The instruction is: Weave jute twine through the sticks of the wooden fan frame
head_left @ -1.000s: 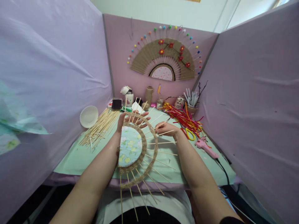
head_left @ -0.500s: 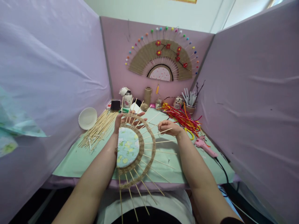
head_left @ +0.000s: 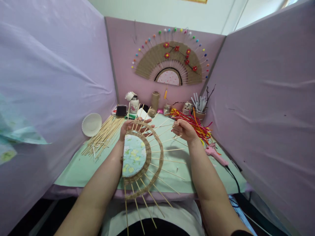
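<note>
A half-round fan frame [head_left: 134,154] is held up over the table, turned on its side with its straight edge to the left. Floral light-blue cloth covers its centre, a band of woven twine borders the cloth, and a second woven ring [head_left: 161,154] crosses the thin sticks that fan out to the right. My left hand [head_left: 124,128] grips the frame near its upper end, the fingers partly behind the sticks. To the right of the ring, my right hand [head_left: 184,130] is closed on a thin strand of twine [head_left: 164,126] that runs toward the ring.
Many loose thin sticks [head_left: 105,134] lie at left by a white scalloped dish [head_left: 91,125]. Red and yellow pipe cleaners [head_left: 194,123] and a pink glue gun [head_left: 216,155] with its cord lie at right. Jars and a twine spool [head_left: 155,101] line the back, below a finished fan [head_left: 155,62].
My right hand has moved a little right and up, away from the stick tips, drawing the twine out. The frame and my left hand have barely moved.
</note>
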The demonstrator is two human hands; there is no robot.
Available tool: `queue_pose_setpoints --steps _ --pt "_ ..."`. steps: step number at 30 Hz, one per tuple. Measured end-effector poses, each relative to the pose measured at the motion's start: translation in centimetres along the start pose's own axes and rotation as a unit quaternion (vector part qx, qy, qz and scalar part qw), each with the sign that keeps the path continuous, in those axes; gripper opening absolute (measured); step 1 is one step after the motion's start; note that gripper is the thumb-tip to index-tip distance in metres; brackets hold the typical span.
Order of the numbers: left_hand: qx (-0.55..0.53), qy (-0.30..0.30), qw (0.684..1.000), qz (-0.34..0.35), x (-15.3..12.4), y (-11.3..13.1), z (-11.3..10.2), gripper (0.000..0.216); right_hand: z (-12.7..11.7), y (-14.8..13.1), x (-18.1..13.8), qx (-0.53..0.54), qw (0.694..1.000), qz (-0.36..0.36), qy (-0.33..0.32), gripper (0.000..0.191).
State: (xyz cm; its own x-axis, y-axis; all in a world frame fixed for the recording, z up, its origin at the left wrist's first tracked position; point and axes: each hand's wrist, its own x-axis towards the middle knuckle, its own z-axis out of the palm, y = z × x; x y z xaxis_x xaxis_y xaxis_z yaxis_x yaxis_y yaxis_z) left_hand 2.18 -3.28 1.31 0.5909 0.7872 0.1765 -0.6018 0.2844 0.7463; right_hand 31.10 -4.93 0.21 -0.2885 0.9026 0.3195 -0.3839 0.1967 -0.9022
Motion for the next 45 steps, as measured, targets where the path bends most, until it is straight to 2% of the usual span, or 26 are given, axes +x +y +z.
queue_pose_setpoints --steps 3,7,12,16,18,20,23,25,31,35,42,45 --pt "-0.007 -0.004 1.000 0.009 -0.2 0.2 0.0 0.032 -0.4 0.3 -0.2 -0.013 0.999 0.039 -0.012 0.040" --pt "0.002 -0.002 0.999 0.032 -0.9 0.9 0.6 0.033 -0.9 1.4 -0.1 -0.071 0.987 0.143 -0.035 0.037" --pt "0.039 -0.008 0.999 0.011 -1.9 2.1 1.1 0.034 0.4 2.4 0.3 -0.201 0.940 0.238 -0.138 0.027" --pt "0.080 -0.061 0.994 -0.040 -2.3 2.7 -0.6 0.054 2.3 2.7 0.4 -0.254 0.898 0.268 -0.241 0.030" --pt "0.129 -0.091 0.984 -0.078 -2.5 2.8 -1.7 0.068 2.9 2.8 0.3 -0.264 0.883 0.279 -0.269 0.033" --pt "0.176 -0.092 0.975 -0.096 -2.5 2.8 -2.6 0.070 3.1 2.8 0.3 -0.274 0.876 0.283 -0.276 0.034" --pt "0.209 -0.038 0.974 -0.081 -2.4 2.6 -3.0 0.065 2.7 2.9 0.3 -0.292 0.878 0.268 -0.268 0.032" --pt "0.211 0.008 0.975 -0.067 -2.1 2.6 -2.8 0.066 2.1 2.9 0.4 -0.289 0.890 0.253 -0.244 0.032" --pt "0.194 0.103 0.976 0.011 -1.5 2.8 -2.3 0.067 0.9 2.6 0.7 -0.147 0.966 0.198 -0.071 0.031" --pt "0.184 0.119 0.975 0.028 -1.4 2.6 -2.0 0.071 0.6 2.2 0.7 -0.109 0.981 0.162 -0.007 0.034" --pt "0.170 0.133 0.974 0.065 -1.0 2.3 -2.0 0.072 0.1 2.0 0.5 -0.101 0.987 0.127 -0.004 0.026" --pt "0.172 0.141 0.973 0.063 -0.9 2.4 -2.0 0.070 -0.1 1.8 0.7 -0.087 0.992 0.085 0.034 0.028"
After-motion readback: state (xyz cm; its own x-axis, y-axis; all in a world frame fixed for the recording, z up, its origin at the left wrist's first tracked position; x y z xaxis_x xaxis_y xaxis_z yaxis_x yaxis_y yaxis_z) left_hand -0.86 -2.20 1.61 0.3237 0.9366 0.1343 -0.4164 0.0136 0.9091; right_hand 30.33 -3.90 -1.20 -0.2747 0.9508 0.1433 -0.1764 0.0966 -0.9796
